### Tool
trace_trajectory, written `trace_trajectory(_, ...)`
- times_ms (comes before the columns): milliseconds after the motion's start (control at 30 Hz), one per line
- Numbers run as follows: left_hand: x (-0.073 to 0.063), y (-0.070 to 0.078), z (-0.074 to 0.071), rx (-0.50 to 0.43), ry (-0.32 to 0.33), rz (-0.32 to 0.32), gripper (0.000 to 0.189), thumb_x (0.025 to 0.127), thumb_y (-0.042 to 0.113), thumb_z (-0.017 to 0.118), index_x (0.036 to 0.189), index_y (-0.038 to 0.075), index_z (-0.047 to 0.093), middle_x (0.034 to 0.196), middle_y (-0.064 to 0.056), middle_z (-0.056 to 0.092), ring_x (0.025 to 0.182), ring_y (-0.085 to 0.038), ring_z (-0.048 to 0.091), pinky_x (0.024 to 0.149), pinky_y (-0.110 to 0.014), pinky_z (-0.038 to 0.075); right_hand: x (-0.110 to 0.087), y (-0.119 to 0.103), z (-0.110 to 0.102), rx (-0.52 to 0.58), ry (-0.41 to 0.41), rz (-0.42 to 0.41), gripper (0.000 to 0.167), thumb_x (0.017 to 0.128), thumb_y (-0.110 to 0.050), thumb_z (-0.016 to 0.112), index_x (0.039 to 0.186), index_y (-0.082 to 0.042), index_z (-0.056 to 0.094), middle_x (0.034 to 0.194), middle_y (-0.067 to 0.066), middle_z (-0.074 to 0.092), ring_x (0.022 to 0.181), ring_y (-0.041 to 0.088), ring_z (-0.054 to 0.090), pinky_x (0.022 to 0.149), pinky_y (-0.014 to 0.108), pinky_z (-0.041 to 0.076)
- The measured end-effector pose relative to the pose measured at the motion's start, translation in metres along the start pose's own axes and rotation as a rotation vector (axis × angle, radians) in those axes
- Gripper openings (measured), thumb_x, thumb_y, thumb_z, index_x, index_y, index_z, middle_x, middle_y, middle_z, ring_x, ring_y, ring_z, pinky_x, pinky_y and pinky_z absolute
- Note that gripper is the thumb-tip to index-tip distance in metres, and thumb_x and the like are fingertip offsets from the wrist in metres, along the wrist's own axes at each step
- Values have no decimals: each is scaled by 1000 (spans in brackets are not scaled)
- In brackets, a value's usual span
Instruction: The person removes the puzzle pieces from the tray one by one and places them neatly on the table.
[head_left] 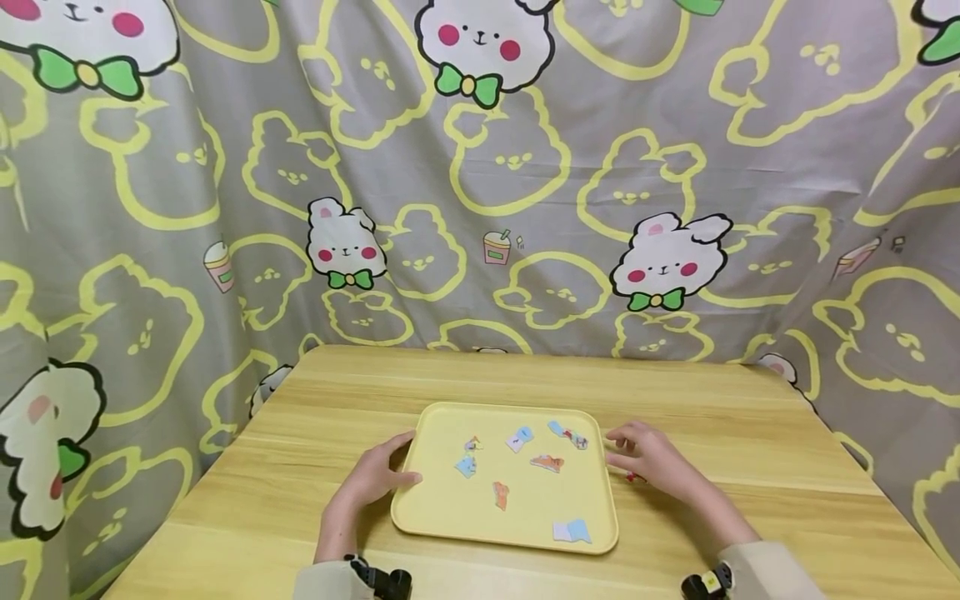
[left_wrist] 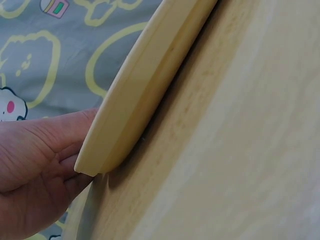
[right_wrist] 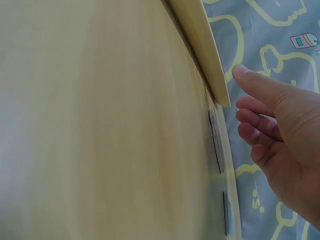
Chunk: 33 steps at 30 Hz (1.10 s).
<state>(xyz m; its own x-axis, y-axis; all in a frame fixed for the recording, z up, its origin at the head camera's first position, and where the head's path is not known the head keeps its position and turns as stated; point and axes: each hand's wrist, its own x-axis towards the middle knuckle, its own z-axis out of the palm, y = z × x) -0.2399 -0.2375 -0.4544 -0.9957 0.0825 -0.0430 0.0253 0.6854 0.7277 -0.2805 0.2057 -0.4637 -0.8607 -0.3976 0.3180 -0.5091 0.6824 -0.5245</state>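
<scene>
A yellow rectangular tray (head_left: 450, 517) lies on the table with several small, flat printed pieces on it. Among them are orange pieces (head_left: 501, 495), a light-blue one (head_left: 467, 465) and a white-and-blue one (head_left: 572, 531). My left hand (head_left: 375, 473) grips the tray's left edge, thumb over the rim; in the left wrist view its fingers reach beneath the rim. Beside the right edge, my right hand (head_left: 651, 460) holds nothing. The right wrist view has its thumb extended, fingers loosely bent, and a small gap to the tray (right_wrist: 212, 65).
A small red piece (head_left: 632, 477) lies on the wooden table (head_left: 247, 492) under the right hand, partly hidden by it. Flat pieces (right_wrist: 215, 140) also show edge-on in the right wrist view. A grey patterned curtain (head_left: 555, 325) hangs around the table's back and sides.
</scene>
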Motion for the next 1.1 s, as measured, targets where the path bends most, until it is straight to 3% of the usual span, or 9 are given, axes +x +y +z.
trace_trajectory(300, -1, 0, 1, -1, 7, 1, 74, 81, 16, 80, 146, 7, 47, 149, -23, 46, 141, -45, 37, 115, -59, 33, 13, -8, 10, 7, -46, 24, 34, 83, -20, 77, 107, 3, 70, 86, 1, 56, 73, 5, 46, 61, 19, 43)
trace_trajectory(567, 0, -1, 1, 14, 14, 4, 74, 80, 17, 80, 145, 7, 47, 148, -22, 47, 140, -44, 38, 115, -59, 33, 26, -15, 16, -79, -66, -3, 34, 84, -20, 77, 106, 4, 71, 80, 0, 51, 72, 7, 40, 60, 19, 36)
trace_trajectory(900, 0, -1, 2, 3, 13, 6, 73, 81, 16, 80, 145, 7, 47, 148, -22, 47, 140, -44, 39, 115, -58, 34, 34, -17, 22, -140, -87, 7, 26, 83, -21, 77, 99, -2, 72, 82, -1, 50, 76, 10, 40, 62, 22, 37)
trace_trajectory(1100, 1, -1, 1, 0, 20, 10, 72, 80, 14, 80, 145, 6, 48, 147, -22, 48, 140, -43, 40, 116, -57, 33, 38, -21, 25, -199, -62, -18, 13, 83, -17, 77, 89, -6, 73, 77, -3, 50, 70, 8, 38, 59, 20, 35)
